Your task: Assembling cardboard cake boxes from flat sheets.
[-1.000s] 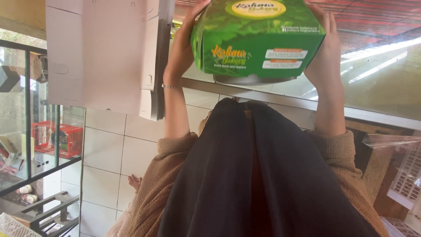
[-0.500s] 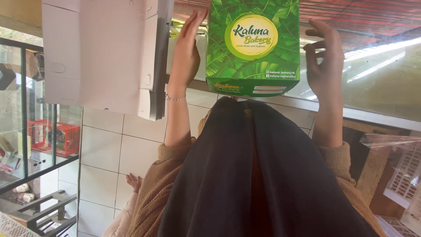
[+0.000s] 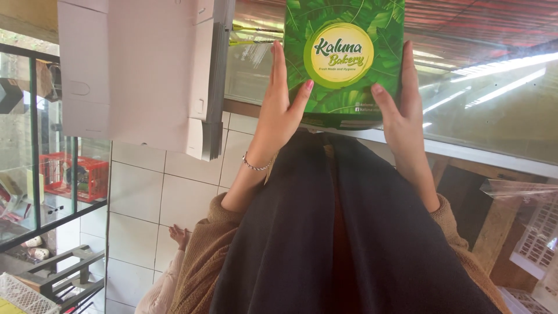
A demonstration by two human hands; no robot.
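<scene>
Both hands clamped the green box (image 3: 344,61) by its side edges: left hand (image 3: 282,107), right hand (image 3: 401,110). White flat cartons (image 3: 139,70) lay just left, apart.

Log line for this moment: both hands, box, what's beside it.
left hand: flat on green leaf-print cardboard box | right hand: opposite side | box: on glass counter | stack of flat white cartons: beside

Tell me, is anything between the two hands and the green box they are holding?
Nothing visible is. The left hand lies flat against one side of the green box, and the right hand presses the opposite side, both thumbs on its printed face. A bracelet sits on the left wrist, away from the box.
</scene>
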